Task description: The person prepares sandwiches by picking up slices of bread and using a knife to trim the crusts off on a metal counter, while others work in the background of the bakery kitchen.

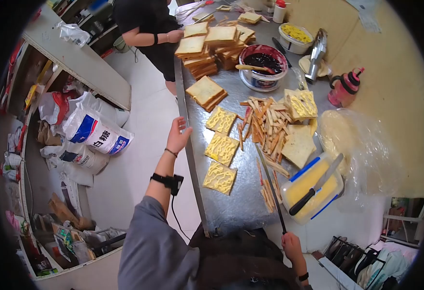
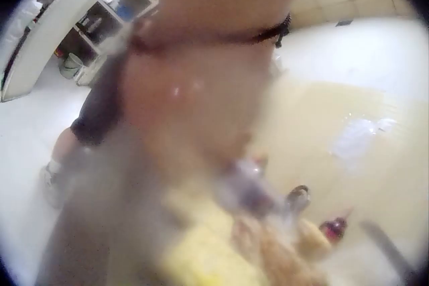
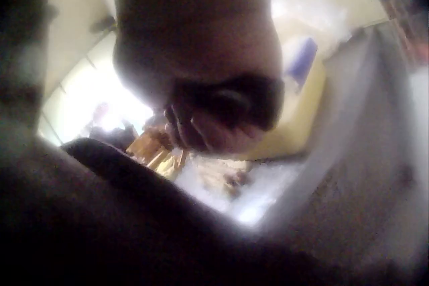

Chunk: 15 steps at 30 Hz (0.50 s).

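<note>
My left hand (image 1: 177, 136) is held at the left edge of the metal table, fingers loosely extended, holding nothing. Beside it on the table lie bread slices (image 1: 221, 149) topped with yellow squiggles, in a column of three. Low on the right, my right hand (image 1: 293, 247) grips the end of a long thin knife (image 1: 273, 186), whose blade slants up across the table to a heap of cut crust strips (image 1: 270, 123). In the right wrist view the fingers (image 3: 214, 132) are curled, in dim light. The left wrist view is blurred around the hand.
Bread stacks (image 1: 204, 46) stand at the far end near another person (image 1: 146, 36). A tub of dark jam (image 1: 263, 67) holds a wooden-handled spreader. At the right are a yellow-filled box (image 1: 301, 188) with a black-handled knife (image 1: 316, 186) across it and a pink bottle (image 1: 346, 88).
</note>
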Available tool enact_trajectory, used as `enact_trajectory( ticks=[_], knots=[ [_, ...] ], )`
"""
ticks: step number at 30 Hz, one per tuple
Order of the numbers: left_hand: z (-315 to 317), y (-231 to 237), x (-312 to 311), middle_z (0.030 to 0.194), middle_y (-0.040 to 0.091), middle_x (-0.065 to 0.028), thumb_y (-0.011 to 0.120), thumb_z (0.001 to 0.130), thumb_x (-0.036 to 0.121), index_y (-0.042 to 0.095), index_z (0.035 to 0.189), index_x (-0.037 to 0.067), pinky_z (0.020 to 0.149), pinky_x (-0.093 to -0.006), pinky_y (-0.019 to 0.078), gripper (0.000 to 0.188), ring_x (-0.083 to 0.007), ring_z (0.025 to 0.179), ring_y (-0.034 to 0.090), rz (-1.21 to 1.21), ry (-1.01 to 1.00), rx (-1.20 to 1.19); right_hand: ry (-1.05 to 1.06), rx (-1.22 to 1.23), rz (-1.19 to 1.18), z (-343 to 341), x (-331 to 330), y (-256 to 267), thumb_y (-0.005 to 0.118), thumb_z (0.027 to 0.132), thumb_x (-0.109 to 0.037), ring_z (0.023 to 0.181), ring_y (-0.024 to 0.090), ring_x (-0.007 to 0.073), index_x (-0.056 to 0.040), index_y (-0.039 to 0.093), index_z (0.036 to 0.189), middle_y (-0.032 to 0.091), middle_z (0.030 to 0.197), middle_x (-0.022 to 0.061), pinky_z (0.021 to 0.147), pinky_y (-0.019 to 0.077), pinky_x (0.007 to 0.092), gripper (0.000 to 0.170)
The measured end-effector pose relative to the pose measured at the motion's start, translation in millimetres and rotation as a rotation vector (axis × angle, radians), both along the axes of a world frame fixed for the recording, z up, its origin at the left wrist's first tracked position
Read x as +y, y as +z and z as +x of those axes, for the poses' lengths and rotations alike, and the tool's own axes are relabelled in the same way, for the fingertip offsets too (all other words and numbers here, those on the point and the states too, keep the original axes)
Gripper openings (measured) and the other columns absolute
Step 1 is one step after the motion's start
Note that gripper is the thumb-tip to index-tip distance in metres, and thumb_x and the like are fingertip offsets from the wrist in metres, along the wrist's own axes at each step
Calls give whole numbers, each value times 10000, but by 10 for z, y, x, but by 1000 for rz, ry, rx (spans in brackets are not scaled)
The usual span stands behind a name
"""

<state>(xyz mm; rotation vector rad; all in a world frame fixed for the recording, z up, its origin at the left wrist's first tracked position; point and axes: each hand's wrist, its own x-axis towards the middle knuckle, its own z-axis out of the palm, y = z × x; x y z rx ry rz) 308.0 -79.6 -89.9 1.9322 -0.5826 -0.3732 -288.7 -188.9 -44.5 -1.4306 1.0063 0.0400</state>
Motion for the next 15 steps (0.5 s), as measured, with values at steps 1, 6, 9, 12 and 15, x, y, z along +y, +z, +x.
enact_trajectory(
  ticks=[1,6,9,12,15],
  knots=[
    [204,-82,-81,1261,543,-168,704,858,149,401,1351,19,928,-368,505,593,-247,1094,576,-12,12,28,-13,5,-2,19,73,4,434,1033,-361,509,386,66,-92,470,744,430,599,-27,463,304,229,397],
    [1013,-345,-636,1319,542,-217,692,847,301,381,1377,-35,978,-391,469,700,-315,1152,578,5,27,10,-102,143,20,-20,462,50,426,1001,-305,550,471,113,-40,506,717,483,591,30,508,376,286,396],
    [1748,-927,-1012,1323,551,-245,660,845,374,410,1379,-42,1013,-378,447,722,-335,1203,567,35,3,-47,-253,210,81,93,713,243,421,1005,-285,517,458,103,-67,510,712,496,593,21,473,368,266,376],
    [1777,-462,-1183,1255,600,-253,649,823,397,512,1315,-47,1015,-372,447,677,-347,1198,577,298,34,-68,-393,197,162,105,955,252,439,1019,-322,497,428,94,-80,469,700,465,583,4,443,333,248,401],
    [1857,-256,-1277,1146,660,-241,677,781,379,620,1173,-49,967,-370,478,584,-362,1107,626,417,33,-49,-400,390,74,553,1119,743,389,1008,-323,543,348,119,-100,454,714,392,593,-6,504,279,313,374]
  ],
)
